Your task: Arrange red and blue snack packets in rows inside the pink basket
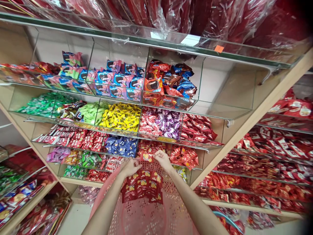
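A small red candy packet (147,157) is stretched level between my hands, above the far side of a pink perforated basket (144,217). My right hand (162,160) pinches the packet's right end between thumb and finger. Beside its left end, my left hand (132,165) is closed with the fingers curled in; what it grips is hidden. Inside the basket, several red packets with orange fruit prints (142,186) lie side by side in rows against the far wall. Behind my hands, similar red packets (151,147) fill a shelf compartment.
Glass shelves with dividers hold yellow sweets (121,117), blue packets (121,147), green sweets (45,104) and wrapped cookies (119,81). A slanting wooden side panel (246,127) stands to the right, with more red packets (276,140) beyond. Red goods in clear plastic (156,14) sit overhead.
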